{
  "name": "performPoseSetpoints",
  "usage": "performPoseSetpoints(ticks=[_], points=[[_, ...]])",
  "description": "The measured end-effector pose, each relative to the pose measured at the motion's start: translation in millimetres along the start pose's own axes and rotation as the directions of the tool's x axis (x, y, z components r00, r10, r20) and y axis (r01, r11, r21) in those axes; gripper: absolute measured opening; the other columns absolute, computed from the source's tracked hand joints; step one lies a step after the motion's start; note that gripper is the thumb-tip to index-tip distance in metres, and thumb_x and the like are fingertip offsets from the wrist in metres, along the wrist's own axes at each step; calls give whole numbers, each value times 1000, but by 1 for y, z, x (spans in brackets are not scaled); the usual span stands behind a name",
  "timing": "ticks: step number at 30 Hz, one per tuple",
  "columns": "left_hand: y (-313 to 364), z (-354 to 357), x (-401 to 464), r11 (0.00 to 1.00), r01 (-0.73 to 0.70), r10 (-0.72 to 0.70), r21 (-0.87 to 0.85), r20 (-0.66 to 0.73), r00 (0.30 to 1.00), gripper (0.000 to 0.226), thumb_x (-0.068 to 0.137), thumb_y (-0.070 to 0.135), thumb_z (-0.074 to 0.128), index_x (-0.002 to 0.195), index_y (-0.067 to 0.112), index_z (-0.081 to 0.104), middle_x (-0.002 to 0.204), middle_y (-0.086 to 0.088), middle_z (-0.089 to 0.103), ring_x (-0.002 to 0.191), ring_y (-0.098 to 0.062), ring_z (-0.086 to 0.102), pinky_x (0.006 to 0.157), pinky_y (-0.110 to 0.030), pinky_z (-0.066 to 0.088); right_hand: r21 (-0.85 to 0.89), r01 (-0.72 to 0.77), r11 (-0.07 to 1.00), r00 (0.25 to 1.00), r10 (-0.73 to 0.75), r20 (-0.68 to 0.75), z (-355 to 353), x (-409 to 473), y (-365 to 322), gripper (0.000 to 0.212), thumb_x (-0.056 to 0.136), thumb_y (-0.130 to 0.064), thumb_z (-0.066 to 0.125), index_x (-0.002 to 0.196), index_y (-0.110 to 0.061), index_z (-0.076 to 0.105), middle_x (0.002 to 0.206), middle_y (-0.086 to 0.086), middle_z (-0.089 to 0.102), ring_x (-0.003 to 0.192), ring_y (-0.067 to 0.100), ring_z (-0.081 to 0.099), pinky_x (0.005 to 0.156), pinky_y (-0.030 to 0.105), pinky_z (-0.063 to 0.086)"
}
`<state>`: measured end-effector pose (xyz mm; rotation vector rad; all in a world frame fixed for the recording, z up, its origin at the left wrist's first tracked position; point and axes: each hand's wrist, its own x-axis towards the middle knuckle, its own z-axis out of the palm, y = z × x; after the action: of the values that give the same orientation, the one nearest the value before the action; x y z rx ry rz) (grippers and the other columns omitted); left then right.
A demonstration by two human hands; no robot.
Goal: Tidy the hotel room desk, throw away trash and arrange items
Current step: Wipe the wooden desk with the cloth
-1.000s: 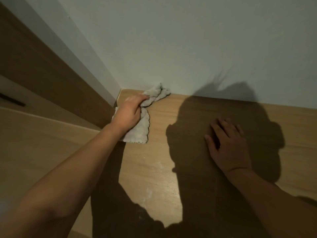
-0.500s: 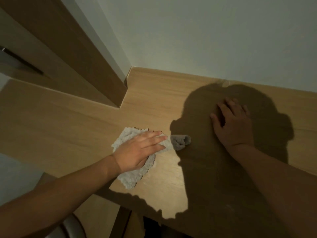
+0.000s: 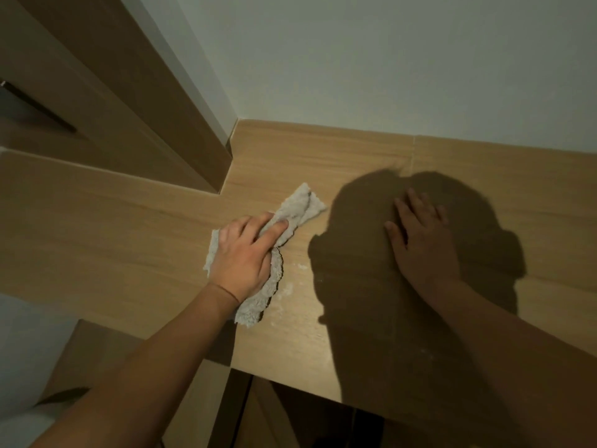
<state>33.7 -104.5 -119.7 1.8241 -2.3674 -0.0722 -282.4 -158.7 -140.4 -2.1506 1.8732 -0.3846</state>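
Fingers of left hand: curled, gripping grey cloth on the surface; cloth's long axis runs far-right toward the wall. Right hand: flat, fingers spread, beside it.

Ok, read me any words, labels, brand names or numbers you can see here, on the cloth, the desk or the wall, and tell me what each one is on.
None: no text shows anywhere in this view.
Grey cloth under the left hand: no tag or print visible.
Wooden desk under the flat right hand: wood grain only.
Wall: plain.
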Motion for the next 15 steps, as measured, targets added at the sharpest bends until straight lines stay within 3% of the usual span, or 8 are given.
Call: performPoseSetpoints(ticks=[3, 12, 15], points=[[-1, 5, -1, 995, 83, -85, -58, -43, 995, 51, 89, 19, 43, 136, 19, 61, 132, -13, 55, 112, -33, 45, 92, -47, 37, -44, 3, 999, 1000, -3, -18, 5, 1, 0, 61, 101, -48, 28, 148, -12, 44, 159, 11, 32, 149, 27, 24, 123, 44, 12], [37, 18, -21, 980, -65, 61, -187, -27, 998, 48, 90, 17, 40, 128, 19, 69, 129, -10, 62, 110, -31, 48, 89, -44, 39, -66, -13, 998, 1000, 11, -26, 2, 2, -3, 53, 104, -42, 36, 147, -11, 44, 155, 15, 37, 146, 31, 28, 122, 46, 16], [44, 8, -22, 948, -10, 1, -318, -29, 1000, 51, 87, 13, 36, 123, 18, 72, 127, -11, 63, 113, -28, 46, 94, -42, 40, -52, -23, 998, 999, 22, -26, 0, 3, -6, 52, 104, -40, 39, 148, -13, 43, 157, 13, 36, 147, 28, 28, 123, 45, 15]])
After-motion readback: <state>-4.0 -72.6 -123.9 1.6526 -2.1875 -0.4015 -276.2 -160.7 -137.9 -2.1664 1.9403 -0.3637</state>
